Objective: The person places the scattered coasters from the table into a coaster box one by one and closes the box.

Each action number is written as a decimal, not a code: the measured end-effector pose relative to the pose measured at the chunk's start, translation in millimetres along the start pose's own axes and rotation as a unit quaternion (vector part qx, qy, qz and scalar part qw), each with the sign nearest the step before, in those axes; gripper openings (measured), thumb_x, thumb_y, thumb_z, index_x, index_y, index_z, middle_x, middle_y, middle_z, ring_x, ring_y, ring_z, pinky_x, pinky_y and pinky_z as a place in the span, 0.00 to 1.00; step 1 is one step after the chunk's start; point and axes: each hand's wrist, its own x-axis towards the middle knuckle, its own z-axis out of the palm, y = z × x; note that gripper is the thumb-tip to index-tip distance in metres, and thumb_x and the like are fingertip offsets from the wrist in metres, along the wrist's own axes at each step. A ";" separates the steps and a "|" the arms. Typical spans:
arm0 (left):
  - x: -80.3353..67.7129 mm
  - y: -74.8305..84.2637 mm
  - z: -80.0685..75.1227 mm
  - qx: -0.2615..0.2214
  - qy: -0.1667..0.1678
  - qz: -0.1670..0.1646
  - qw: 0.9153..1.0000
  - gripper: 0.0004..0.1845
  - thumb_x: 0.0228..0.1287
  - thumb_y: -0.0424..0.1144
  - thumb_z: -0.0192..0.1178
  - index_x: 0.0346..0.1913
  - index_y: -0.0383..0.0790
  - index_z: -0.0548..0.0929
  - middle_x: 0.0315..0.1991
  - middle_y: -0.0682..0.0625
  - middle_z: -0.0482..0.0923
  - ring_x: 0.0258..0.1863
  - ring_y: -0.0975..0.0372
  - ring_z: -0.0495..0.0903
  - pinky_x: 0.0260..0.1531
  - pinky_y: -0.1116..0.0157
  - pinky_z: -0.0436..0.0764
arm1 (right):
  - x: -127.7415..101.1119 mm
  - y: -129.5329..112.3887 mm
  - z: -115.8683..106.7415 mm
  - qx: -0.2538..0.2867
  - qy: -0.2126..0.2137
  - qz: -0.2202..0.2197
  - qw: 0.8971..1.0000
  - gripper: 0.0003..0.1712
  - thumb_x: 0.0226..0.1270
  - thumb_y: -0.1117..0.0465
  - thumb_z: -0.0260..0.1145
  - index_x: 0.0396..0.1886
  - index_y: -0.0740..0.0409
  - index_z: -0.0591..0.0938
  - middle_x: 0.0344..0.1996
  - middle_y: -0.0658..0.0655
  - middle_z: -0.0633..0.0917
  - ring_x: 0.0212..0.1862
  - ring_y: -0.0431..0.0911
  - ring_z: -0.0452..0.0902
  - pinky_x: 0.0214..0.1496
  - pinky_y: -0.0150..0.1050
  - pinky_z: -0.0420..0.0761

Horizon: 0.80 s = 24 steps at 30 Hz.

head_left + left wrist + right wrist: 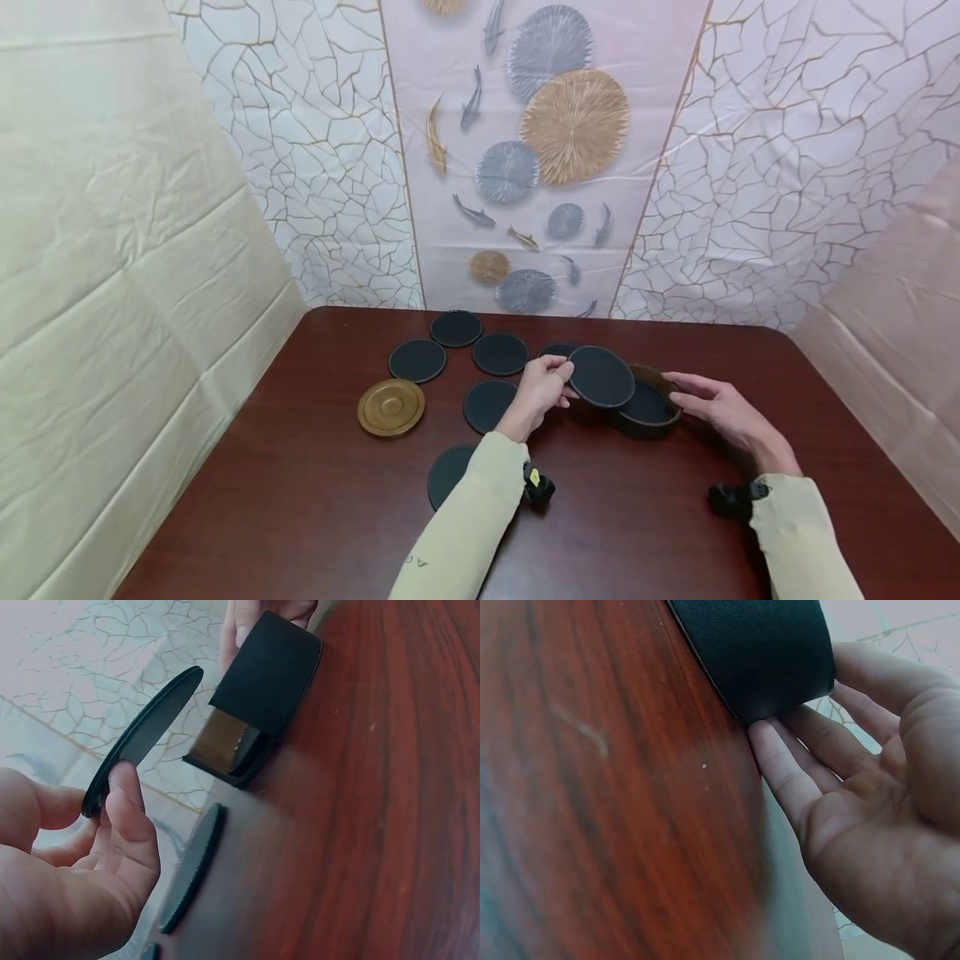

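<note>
My left hand (pixel 542 387) pinches a round black coaster (pixel 602 377) by its left edge, thumb on top and fingers beneath. The coaster is tilted, raised above the table, and overlaps the left side of the round coaster holder (pixel 643 423) in the head view. Black outside and brown inside, the holder (pixel 266 671) stands upright with a gap in its wall; dark material shows at its bottom. On its right side, my right hand (pixel 723 408) holds the wall, thumb near the rim. From the right wrist view, the fingers (pixel 784 769) curve against the black wall.
Several black coasters lie flat on the dark red wooden table (pixel 300 517), among them one at the back (pixel 456 328) and one partly under the left forearm (pixel 447 477). A brown round lid (pixel 391 407) lies left of them. Patterned cloth (pixel 337 150) hangs behind the table.
</note>
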 end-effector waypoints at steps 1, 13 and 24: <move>1.7 -2.4 2.1 -0.003 0.001 -0.001 1.000 0.17 0.73 0.43 0.56 0.59 0.40 0.79 0.38 0.49 0.85 0.23 0.63 0.82 0.20 0.72 0.77 | -0.1 -0.1 0.0 -0.002 -0.001 0.000 1.000 0.37 0.70 0.45 0.62 0.73 0.54 0.66 0.72 0.67 0.65 0.51 0.27 0.74 0.50 0.27 0.79; 10.9 -14.0 26.5 -0.022 -0.003 -0.008 1.000 0.16 0.72 0.40 0.57 0.58 0.38 0.79 0.35 0.49 0.86 0.21 0.64 0.81 0.18 0.73 0.76 | 0.2 0.4 -1.4 -0.012 -0.001 0.009 1.000 0.39 0.69 0.43 0.63 0.73 0.53 0.66 0.73 0.65 0.65 0.66 0.45 0.66 0.51 0.25 0.77; 13.2 -21.5 42.7 -0.031 0.019 -0.024 0.999 0.13 0.72 0.40 0.57 0.54 0.40 0.81 0.32 0.50 0.85 0.21 0.64 0.81 0.17 0.74 0.73 | 2.5 2.3 1.1 0.004 0.003 0.009 1.000 0.38 0.68 0.43 0.64 0.73 0.53 0.66 0.72 0.65 0.65 0.54 0.24 0.69 0.51 0.25 0.78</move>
